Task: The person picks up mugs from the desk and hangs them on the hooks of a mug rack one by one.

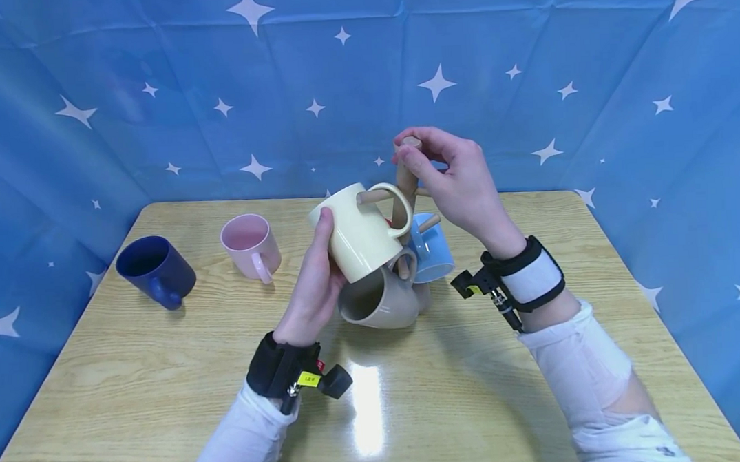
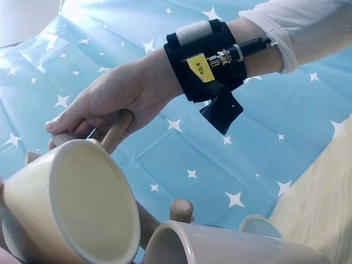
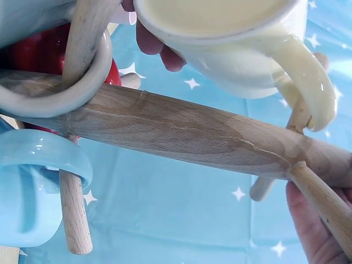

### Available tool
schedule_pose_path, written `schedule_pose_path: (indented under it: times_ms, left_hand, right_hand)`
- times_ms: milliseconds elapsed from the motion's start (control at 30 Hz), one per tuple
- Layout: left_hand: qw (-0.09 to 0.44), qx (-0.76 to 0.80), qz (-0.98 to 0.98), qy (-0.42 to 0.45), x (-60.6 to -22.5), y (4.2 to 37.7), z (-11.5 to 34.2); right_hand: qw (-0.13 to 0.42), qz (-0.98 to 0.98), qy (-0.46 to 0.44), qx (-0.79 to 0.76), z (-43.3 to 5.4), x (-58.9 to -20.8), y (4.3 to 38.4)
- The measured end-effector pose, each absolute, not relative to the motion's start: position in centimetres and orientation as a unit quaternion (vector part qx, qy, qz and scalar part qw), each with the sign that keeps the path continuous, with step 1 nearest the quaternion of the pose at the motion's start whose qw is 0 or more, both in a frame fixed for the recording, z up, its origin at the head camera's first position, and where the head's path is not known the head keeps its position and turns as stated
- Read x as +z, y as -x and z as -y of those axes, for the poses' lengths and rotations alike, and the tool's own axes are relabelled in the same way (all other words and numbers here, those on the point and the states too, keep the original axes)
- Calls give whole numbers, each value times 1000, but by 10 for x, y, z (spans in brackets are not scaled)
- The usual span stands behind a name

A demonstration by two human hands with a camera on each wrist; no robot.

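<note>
My left hand grips a cream mug by its body, thumb along the near side. The mug is tilted, its handle round an upper peg of a wooden mug tree. At the top of the post, my right hand pinches the tip between thumb and fingers. Below the cream mug, a grey mug hangs by its handle on a lower peg. A light blue mug hangs on the right side. Mostly hidden behind the post is a red mug.
On the left of the wooden table stand a navy mug and a pink mug, both upright. A blue curtain with white stars rises behind the table and along both sides.
</note>
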State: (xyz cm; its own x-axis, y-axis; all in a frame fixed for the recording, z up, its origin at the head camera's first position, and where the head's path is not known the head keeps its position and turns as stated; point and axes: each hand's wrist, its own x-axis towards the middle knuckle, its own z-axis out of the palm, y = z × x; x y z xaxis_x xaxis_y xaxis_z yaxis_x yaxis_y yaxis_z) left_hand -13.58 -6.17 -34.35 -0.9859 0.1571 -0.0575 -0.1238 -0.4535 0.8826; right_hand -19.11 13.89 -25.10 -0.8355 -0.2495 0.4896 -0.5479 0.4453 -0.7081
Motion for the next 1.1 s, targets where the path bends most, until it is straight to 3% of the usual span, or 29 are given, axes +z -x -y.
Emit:
schedule_pose_path:
  times_ms: [1100]
  left_hand:
    - [89, 831, -550, -10, -344, 136, 64]
  right_hand:
    - [164, 834, -240, 469, -139, -253, 191]
